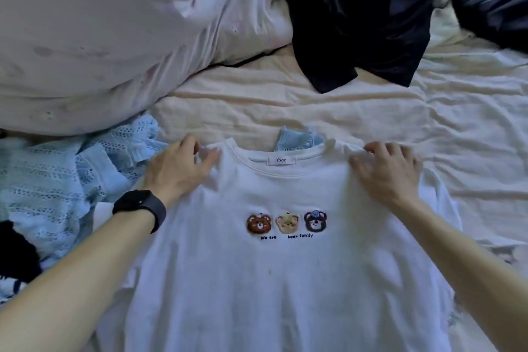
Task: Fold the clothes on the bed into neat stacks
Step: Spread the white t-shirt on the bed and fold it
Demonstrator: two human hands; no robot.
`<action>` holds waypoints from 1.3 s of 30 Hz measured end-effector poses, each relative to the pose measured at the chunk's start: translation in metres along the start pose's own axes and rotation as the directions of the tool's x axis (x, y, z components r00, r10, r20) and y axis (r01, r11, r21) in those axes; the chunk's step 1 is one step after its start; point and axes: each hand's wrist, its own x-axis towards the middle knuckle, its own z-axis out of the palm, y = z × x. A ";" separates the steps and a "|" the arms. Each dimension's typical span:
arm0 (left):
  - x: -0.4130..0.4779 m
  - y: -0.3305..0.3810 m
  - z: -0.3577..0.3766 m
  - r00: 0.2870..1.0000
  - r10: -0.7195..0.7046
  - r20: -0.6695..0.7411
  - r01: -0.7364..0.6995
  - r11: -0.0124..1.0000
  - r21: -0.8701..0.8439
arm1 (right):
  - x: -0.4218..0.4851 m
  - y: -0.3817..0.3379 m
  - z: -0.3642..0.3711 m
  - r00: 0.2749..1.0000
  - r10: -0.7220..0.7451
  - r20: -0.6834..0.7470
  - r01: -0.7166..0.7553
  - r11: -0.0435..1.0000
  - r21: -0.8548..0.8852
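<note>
Head view: a white shirt (pixel 274 280) lies face up on the bed (pixel 285 100), collar away from the person and three bear patches across the chest. It fills the near middle of the bed, and its hem runs out of the bottom of the frame.

The step in hand looks like laying the shirt flat and squaring it before the first fold. No part of it is folded yet. The next move probably calls for a smooth front, shoulders pulled level, and then one side with its sleeve brought in toward the middle. The cloth is thin and limp, so it should crease wherever it is pressed.

The left hand (pixel 177 168), with a black watch (pixel 140 208) on the wrist, sits at the shirt's left shoulder. Its fingers curl over the shoulder edge and the thumb lies on the cloth near the collar. The right hand (pixel 385 171) is at the other shoulder, knuckles up and fingers curled, with the cloth bunched in its grip.

A blue knit (pixel 57 180) lies at the left, partly under the shirt and showing again beyond the collar. Dark clothes (pixel 357 23) are heaped at the far side, well apart from the shirt. A pale pillow (pixel 100 37) fills the upper left.
</note>
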 end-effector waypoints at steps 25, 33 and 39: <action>-0.458 -0.013 0.097 0.826 -0.563 -0.044 0.527 0.796 -0.297 | -0.443 0.097 0.012 0.828 0.518 0.215 -0.560 0.784 0.269; -0.506 -0.065 0.079 0.669 -0.579 0.465 0.740 0.468 -0.482 | -0.460 0.155 0.011 0.823 0.399 0.405 -0.559 0.699 0.447; -0.537 -0.083 0.039 0.803 -0.459 0.380 0.579 0.450 -0.680 | -0.478 0.195 -0.011 0.828 0.489 0.273 -0.490 0.397 0.776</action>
